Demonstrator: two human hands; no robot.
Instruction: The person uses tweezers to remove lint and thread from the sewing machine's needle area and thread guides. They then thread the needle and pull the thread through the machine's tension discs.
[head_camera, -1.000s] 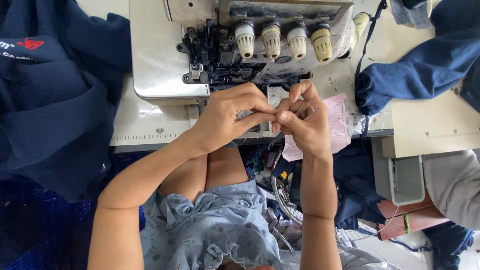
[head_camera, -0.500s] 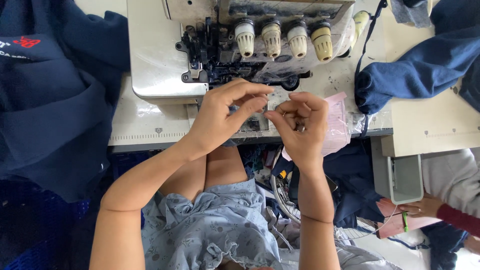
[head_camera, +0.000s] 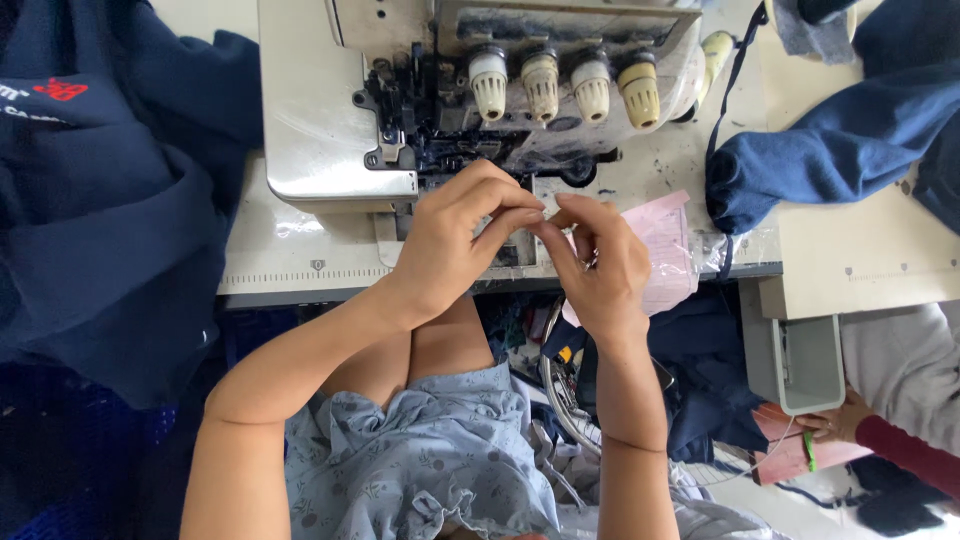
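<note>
Thread, fine and barely visible, is pinched between the fingertips of my left hand (head_camera: 455, 245) and my right hand (head_camera: 598, 262); I cannot make out the strand itself, only the way both hands close on something tiny where they meet.

Left hand: fingers curled, thumb and forefinger pressed together at the tips. Right hand: the same pinch, fingertips touching those of the left.

Sewing machine (head_camera: 340, 120): just beyond my hands, pale grey body, dark needle area directly above my fingertips, four cream tension knobs (head_camera: 565, 85) in a row beyond them.

Pink paper slip (head_camera: 668, 240): just to the right of my right hand, partly under it.

Navy fabric (head_camera: 110, 230): heaped well off to the left. Blue garment (head_camera: 830, 150): draped off to the right.

Another person's hand (head_camera: 830, 425): far to the right, below the table edge, at a grey bin (head_camera: 805, 365).

Risks, as I judge them: so thin a strand could slip from the pinch or fray if my grip loosens; fingers near the needle area could be caught.
</note>
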